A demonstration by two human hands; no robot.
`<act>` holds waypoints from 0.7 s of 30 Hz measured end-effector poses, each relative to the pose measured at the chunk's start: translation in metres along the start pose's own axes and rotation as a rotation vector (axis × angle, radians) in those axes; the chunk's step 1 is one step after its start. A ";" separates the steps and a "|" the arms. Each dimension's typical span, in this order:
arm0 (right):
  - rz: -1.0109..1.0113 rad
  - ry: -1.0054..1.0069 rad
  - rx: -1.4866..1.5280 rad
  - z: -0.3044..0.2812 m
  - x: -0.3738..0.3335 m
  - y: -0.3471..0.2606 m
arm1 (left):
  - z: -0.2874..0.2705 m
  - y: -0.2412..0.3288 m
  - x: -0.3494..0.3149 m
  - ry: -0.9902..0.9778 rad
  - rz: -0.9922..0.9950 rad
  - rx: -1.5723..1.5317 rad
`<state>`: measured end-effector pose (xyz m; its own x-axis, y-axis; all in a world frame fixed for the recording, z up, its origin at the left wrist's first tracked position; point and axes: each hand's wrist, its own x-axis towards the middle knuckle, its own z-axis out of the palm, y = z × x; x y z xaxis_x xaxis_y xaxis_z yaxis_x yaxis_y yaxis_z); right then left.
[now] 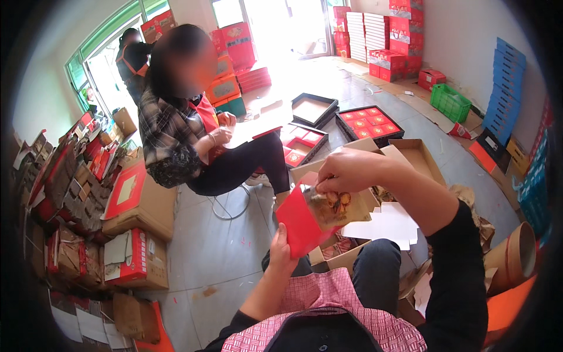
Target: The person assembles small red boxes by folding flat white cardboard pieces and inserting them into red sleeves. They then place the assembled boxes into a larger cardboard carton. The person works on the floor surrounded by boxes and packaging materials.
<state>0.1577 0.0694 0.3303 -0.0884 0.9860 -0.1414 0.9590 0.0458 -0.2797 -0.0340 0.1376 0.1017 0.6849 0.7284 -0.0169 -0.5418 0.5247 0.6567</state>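
Observation:
Above my lap, my left hand [281,252] grips the lower left side of a red folded card or sleeve [304,220], its thumb lying along the edge. A flat brownish piece [340,211] with golden-orange shapes on it stands against the red card; whether it is a filled clear bag or a printed panel I cannot make out. My right hand [349,170] comes over from the right, fingers pinched at the top edge of this brownish piece. Its fingertips are partly hidden. Below are white sheets [387,229] and an opened cardboard box [416,158].
Ahead to the left, a seated person [176,117] handles a pale sheet; another person [132,64] stands behind. Black-rimmed trays [375,138] with red boxes lie on the floor. Cartons [141,205] are piled at left. A green crate [450,102] and brown tubes [516,255] are at right.

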 end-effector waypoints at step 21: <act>-0.074 1.148 0.751 0.149 -0.052 -0.023 | 0.015 0.004 -0.033 0.133 0.216 -0.052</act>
<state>0.0999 -0.0072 0.2027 0.4903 0.5795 0.6509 0.5541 0.3692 -0.7461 -0.0516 0.1091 0.1161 0.4818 0.8761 0.0182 -0.6956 0.3697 0.6159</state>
